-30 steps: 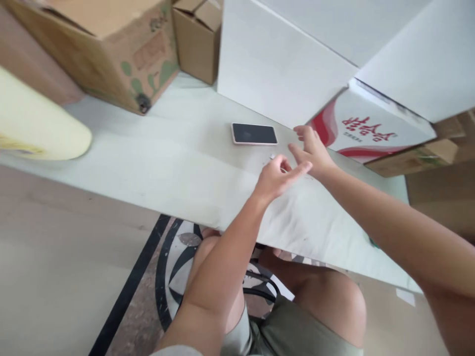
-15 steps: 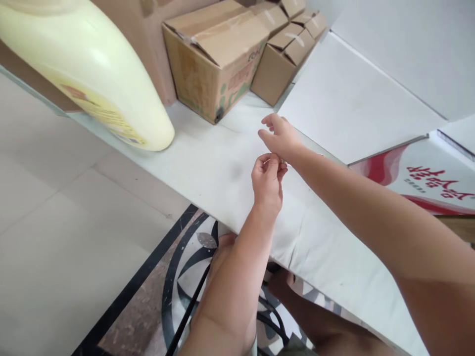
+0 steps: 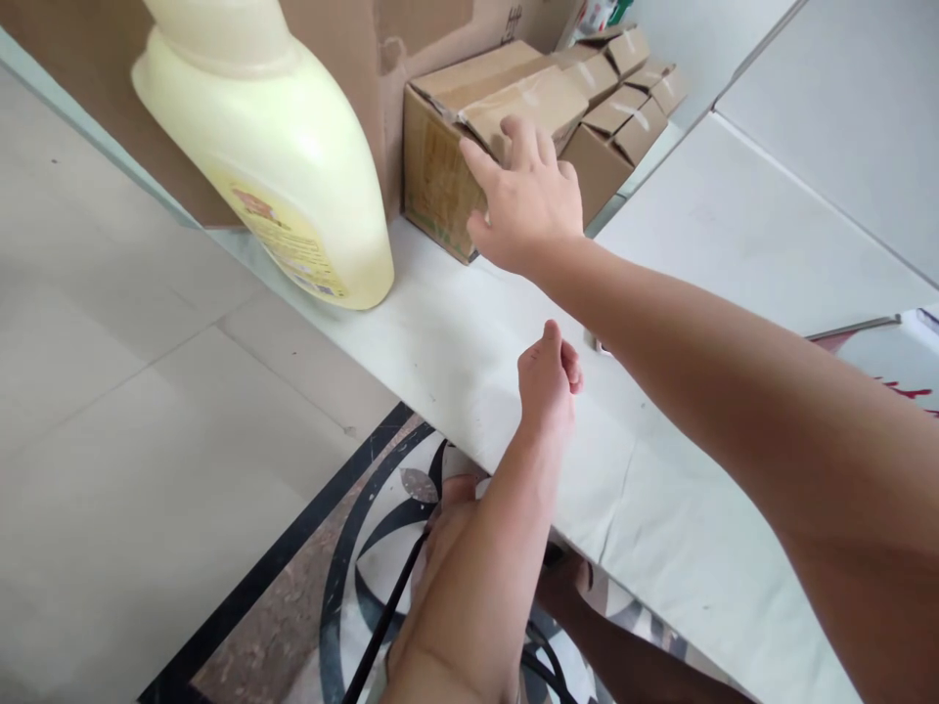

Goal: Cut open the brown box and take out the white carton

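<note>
My right hand point(image 3: 526, 203) reaches over the cardboard box point(image 3: 440, 186), its fingers spread and holding nothing. Its fingertips overlap the box's taped top flap in the view; I cannot tell whether they touch it. Below it, my left hand point(image 3: 549, 376) is closed above the white-covered table point(image 3: 455, 342), thumb on top. Whatever may be inside that fist is hidden. A large pale yellow bottle point(image 3: 323, 166) with a yellow label stands left of the box. A small object point(image 3: 602, 347) on the table is partly covered by my right forearm.
Smaller cardboard boxes point(image 3: 608, 147) stand beside the larger one. A big brown carton point(image 3: 337, 59) rises behind the bottle. White panels point(image 3: 748, 225) line the right side, with a red-and-white printed box point(image 3: 887, 357) at the edge. The table's near edge runs diagonally above a patterned floor point(image 3: 388, 528).
My right hand has moved up and forward, away from my left hand, to over the cardboard box, and its fingers have spread. My left hand has gone from a pinch to a fist. The view has shifted.
</note>
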A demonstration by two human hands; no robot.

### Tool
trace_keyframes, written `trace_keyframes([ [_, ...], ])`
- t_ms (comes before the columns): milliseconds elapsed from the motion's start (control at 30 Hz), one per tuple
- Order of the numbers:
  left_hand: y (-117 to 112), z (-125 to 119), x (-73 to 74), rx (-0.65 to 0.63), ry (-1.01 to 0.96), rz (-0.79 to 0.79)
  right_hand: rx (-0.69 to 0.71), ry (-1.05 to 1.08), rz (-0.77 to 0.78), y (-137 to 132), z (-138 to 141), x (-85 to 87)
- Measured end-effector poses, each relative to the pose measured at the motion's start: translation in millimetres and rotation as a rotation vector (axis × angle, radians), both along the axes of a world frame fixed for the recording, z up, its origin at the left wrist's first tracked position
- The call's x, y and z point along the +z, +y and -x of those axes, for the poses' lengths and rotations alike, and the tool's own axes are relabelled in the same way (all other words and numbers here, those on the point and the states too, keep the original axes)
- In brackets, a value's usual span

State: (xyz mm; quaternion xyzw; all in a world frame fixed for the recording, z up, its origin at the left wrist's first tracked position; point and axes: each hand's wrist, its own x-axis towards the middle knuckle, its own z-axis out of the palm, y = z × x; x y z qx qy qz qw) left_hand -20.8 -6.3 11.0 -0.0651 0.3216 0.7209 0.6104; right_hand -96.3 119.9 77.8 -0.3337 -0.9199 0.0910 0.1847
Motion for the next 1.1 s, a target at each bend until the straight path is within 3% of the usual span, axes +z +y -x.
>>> trace_keyframes([
  [133, -2.1, 0.1, 0.7, 0.039, 0.001, 0.012, -0.004, -0.001, 0.069, -7.2, -0.6, 5.9],
  [300, -3.4, -5.7, -0.5, 0.042, 0.016, -0.028, -0.040, -0.381, -0.223, -25.0, 11.3, 32.9],
  [367, -2.9, -7.6, -0.3, 0.026, 0.017, 0.001, -0.045, -0.425, -0.225, -27.4, 17.9, 37.9],
  [533, -3.1, -8.2, 1.9, 0.007, 0.049, 0.053, -0.072, -0.398, -0.157, -25.8, 25.3, 33.8],
  [833, -3.5, -4.4, 4.1, 0.007, 0.040, 0.021, 0.013, -0.467, -0.262, -20.9, 29.5, 33.3],
  [1100, -4.9, -2.7, -1.0, 0.039, 0.111, -0.041, -0.028, -0.541, -0.297, -25.3, 17.8, 36.3],
])
